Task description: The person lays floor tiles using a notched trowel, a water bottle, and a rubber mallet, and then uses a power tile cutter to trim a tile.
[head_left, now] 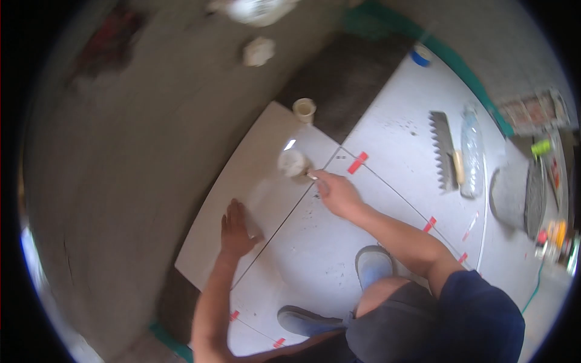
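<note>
On a large pale floor tile (236, 172), my left hand (236, 233) lies with its fingers out. My right hand (333, 190) grips the short handle of a white, round-headed tool (292, 163), blurred, over that tile near its seam with the neighbouring one. Just beyond sits a small cream cup (304, 110) at the tile's corner. Red strips (358, 162) mark the joints between the white tiles to the right.
A notched trowel (443, 151) and plastic bottle (472, 154) lie to the right, beside a grey bucket (511, 199) and small items. A blue tape roll (420, 57) is at the upper corner. Dark bare floor (333, 78) borders the tiles; a grey wall (109, 151) rises on the left.
</note>
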